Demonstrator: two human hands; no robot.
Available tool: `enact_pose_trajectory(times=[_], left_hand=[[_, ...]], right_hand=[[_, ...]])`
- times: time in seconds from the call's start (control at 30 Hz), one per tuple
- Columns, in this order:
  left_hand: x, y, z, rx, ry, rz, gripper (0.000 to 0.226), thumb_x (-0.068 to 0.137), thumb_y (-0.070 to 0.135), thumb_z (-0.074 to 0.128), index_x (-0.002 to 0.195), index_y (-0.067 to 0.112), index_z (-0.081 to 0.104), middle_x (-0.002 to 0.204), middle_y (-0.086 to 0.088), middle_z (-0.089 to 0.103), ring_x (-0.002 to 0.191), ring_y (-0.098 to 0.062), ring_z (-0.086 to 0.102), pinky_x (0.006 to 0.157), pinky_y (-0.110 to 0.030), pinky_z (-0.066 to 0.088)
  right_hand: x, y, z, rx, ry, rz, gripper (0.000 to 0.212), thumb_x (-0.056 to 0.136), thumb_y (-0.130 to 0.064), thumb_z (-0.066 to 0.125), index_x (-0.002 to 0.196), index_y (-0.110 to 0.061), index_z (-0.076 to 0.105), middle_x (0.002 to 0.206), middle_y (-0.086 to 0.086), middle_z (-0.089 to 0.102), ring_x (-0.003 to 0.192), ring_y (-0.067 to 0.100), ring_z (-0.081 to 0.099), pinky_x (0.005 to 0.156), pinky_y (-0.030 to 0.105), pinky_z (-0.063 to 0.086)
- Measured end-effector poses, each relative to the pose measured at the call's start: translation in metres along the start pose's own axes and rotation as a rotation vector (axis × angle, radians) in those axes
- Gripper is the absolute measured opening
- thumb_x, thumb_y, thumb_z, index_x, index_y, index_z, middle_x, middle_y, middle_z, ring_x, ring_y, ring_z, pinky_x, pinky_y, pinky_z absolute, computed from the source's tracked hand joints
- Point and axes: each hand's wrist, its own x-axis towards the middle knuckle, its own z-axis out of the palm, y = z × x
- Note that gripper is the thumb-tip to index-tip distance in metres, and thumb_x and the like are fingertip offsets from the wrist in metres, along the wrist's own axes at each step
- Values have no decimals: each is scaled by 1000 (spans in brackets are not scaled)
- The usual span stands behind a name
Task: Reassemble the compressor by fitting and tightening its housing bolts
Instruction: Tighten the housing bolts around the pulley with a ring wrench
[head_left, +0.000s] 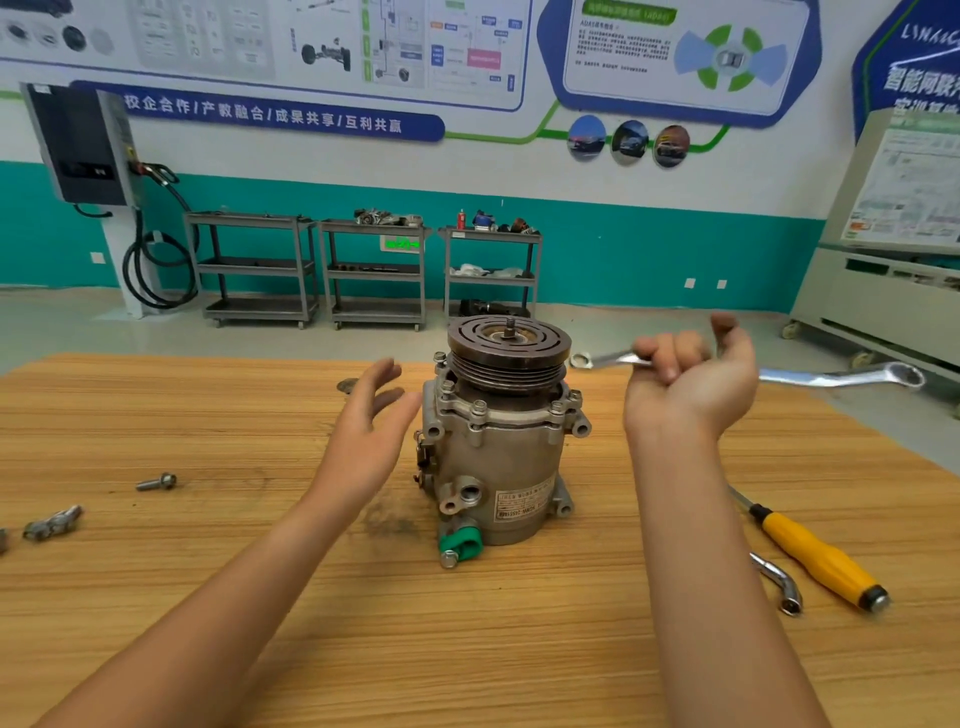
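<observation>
The grey compressor (501, 447) stands upright in the middle of the wooden table (467, 639), its dark pulley on top. Several housing bolts (479, 407) sit in the flange under the pulley. My left hand (371, 421) hovers just left of the housing with its fingers straight and spread, apart from the metal. My right hand (691, 379) is raised to the right of the pulley and grips a small silver wrench (608, 359), whose ring end points toward the pulley. A loose bolt (157, 482) lies on the table at the left.
A large combination wrench (852, 376) lies at the table's right edge. A yellow-handled screwdriver (815, 551) and a bent socket wrench (779, 582) lie at the near right. Small metal parts (52, 522) lie at the far left. Shelving carts (374, 270) stand by the back wall.
</observation>
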Motion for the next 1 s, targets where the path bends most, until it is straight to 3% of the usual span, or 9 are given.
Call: enact_pose_trajectory(times=[0.13,0.27,0.33,0.4,0.57,0.7,0.8,0.93,1.0], left_hand=[[35,2,15,-41,-134,-178,37,99,40,37,131,26,49,130,10,52,117,-8,47,102,-36,39],[41,-5,22,-61,-144,-148,32,100,35,35,92,31,65,85,18,70,81,6,62,71,-18,50],[43,-5,22,-80,-103,-145,37,100,33,35,82,27,66,74,15,70,67,5,62,61,-14,50],[42,-3,24,-55,-91,-145,37,100,32,35,79,22,64,78,8,68,71,-3,61,69,-22,49],[15,5,12,-7,-52,-82,31,100,24,34,94,29,63,97,14,64,100,-5,57,94,-30,45],[-30,10,-3,66,-23,-29,33,98,22,41,129,25,52,105,27,52,102,10,50,86,-8,39],[-59,11,-12,120,-50,13,53,88,23,59,135,31,39,120,18,50,108,8,48,83,-10,37],[-66,11,-14,273,-55,82,83,73,28,74,142,32,28,124,18,43,112,4,42,81,-8,35],[-62,9,-12,294,-48,69,94,70,28,78,146,29,22,127,15,40,116,2,36,89,-12,31]], right_hand=[[12,-23,4,-166,-84,124,25,97,-14,32,77,-14,47,39,-8,19,33,8,16,36,16,24],[-6,-12,-35,-750,-90,162,19,95,-22,46,79,-14,51,36,-9,24,31,7,22,36,18,25],[-14,-3,-51,-714,-44,235,23,96,-26,46,79,-13,51,37,-10,24,31,6,21,35,17,26],[-17,-1,-56,-520,41,321,30,98,-31,42,75,-13,49,37,-10,22,29,6,19,34,15,25],[-15,-1,-54,-427,89,303,31,98,-30,41,72,-14,46,37,-9,21,30,6,18,35,14,25],[-35,6,-59,-694,-32,378,21,92,-23,54,74,-13,49,36,-9,24,29,5,21,32,17,26],[-51,6,-72,-746,-153,465,18,81,-22,67,77,-15,51,37,-9,26,30,6,23,31,18,27],[-61,2,-79,-989,-322,456,58,51,-45,76,101,-21,58,36,-11,39,31,2,32,36,19,29],[-62,8,-78,-1097,-369,402,57,55,-45,79,104,-30,56,38,-15,47,32,-1,41,39,14,32]])
